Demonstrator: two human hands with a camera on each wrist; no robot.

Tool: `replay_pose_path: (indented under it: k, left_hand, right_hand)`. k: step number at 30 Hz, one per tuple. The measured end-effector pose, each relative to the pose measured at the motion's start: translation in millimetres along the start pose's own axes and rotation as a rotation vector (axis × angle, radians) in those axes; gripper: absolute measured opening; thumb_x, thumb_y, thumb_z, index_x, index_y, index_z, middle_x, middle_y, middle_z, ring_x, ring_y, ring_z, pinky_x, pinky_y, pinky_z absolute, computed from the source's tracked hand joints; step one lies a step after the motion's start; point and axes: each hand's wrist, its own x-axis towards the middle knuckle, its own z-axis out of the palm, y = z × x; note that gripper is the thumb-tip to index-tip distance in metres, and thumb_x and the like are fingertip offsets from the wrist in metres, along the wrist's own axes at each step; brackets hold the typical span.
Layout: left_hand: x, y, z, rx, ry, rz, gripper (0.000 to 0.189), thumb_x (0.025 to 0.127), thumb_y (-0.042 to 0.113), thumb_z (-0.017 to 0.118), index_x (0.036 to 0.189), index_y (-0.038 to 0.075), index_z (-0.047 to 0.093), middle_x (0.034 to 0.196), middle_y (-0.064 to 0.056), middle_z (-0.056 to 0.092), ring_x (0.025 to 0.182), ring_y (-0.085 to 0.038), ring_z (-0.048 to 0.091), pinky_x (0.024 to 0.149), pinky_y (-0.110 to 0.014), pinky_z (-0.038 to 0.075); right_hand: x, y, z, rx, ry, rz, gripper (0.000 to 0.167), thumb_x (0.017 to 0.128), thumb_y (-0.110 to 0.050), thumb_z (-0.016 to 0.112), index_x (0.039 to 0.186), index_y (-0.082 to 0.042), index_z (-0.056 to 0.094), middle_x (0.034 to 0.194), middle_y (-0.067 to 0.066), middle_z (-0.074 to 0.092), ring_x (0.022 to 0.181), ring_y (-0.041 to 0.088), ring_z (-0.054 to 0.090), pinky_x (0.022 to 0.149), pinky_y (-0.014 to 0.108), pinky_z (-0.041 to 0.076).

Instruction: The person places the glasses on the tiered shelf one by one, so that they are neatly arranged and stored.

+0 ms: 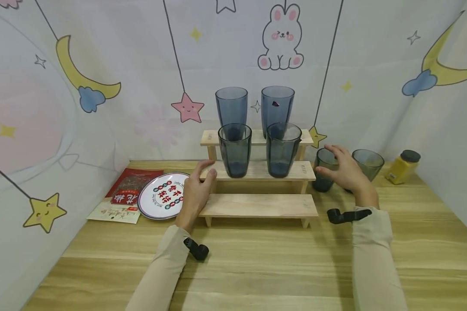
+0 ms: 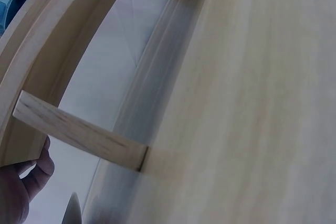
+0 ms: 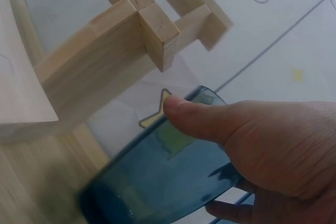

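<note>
A three-tier wooden stand [image 1: 258,205] stands on the table. My left hand [image 1: 196,190] holds the left end of its middle shelf, with thumb and finger showing by the board's end [image 2: 23,129] in the left wrist view. Two bluish glasses [image 1: 231,106] stand on the top shelf and two grey-green glasses [image 1: 235,151] on the middle one. Right of the stand, my right hand [image 1: 346,172] grips a dark drinking glass [image 1: 322,183]. In the right wrist view its thumb lies across the glass [image 3: 157,166], and other fingers show at the far side.
Behind the right hand stands another greenish glass [image 1: 369,163]. A yellow jar [image 1: 402,167] with a black lid is further right. On the left lie a white plate [image 1: 161,196] with red lettering and a red spice packet [image 1: 130,185]. A patterned cloth backdrop [image 1: 140,65] encloses the table.
</note>
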Motion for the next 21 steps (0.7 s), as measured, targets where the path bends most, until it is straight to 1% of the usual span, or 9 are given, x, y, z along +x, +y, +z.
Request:
replay_pose_path:
  k: [5, 10, 12, 17, 21]
  left_hand:
    - [0.9, 0.0, -0.3, 0.01, 0.003, 0.0, 0.031, 0.102, 0.044, 0.053, 0.13, 0.035, 0.061, 0.131, 0.001, 0.065, 0.077, -0.021, 0.067, 0.076, -0.041, 0.049]
    - [1.0, 1.5, -1.1, 0.004, 0.004, 0.001, 0.032, 0.101, 0.044, 0.054, 0.131, 0.034, 0.061, 0.129, -0.001, 0.066, 0.074, -0.02, 0.068, 0.073, -0.04, 0.049]
    - [1.0, 2.5, -1.3, -0.001, 0.003, 0.0, 0.032, 0.101, 0.044, 0.054, 0.131, 0.034, 0.062, 0.129, -0.001, 0.066, 0.074, -0.02, 0.068, 0.073, -0.041, 0.049]
    - [0.7, 2.4, -1.2, -0.005, 0.003, -0.001, 0.032, 0.101, 0.044, 0.054, 0.131, 0.034, 0.062, 0.132, 0.001, 0.064, 0.077, -0.021, 0.068, 0.076, -0.042, 0.049]
    - [-0.2, 1.6, -1.4, -0.006, -0.004, -0.005, 0.032, 0.102, 0.044, 0.053, 0.131, 0.035, 0.061, 0.135, 0.003, 0.062, 0.08, -0.021, 0.068, 0.079, -0.042, 0.049]
  right_hand:
    - [-2.3, -0.2, -4.2, 0.034, -0.03, -0.031, 0.083, 0.096, -0.032, 0.068, 0.158, -0.004, 0.022, 0.159, 0.03, 0.014, 0.136, 0.052, 0.03, 0.102, 0.069, 0.03]
    - [-5.5, 2.5, -10.7, 0.08, -0.087, -0.07, 0.081, 0.095, -0.033, 0.07, 0.157, -0.006, 0.025, 0.158, 0.026, 0.018, 0.135, 0.051, 0.031, 0.101, 0.068, 0.033]
    - [-6.7, 2.8, -13.5, 0.08, -0.108, -0.084, 0.081, 0.095, -0.033, 0.07, 0.157, -0.007, 0.026, 0.158, 0.026, 0.02, 0.134, 0.05, 0.033, 0.099, 0.067, 0.034]
    - [-10.5, 1.2, -18.3, 0.101, -0.165, -0.112, 0.083, 0.092, -0.031, 0.074, 0.156, -0.006, 0.027, 0.151, 0.028, 0.029, 0.133, 0.048, 0.036, 0.1, 0.065, 0.035]
    - [-13.9, -1.2, -20.4, 0.137, -0.208, -0.12, 0.083, 0.091, -0.028, 0.075, 0.155, -0.004, 0.027, 0.148, 0.03, 0.035, 0.135, 0.048, 0.035, 0.102, 0.064, 0.034]
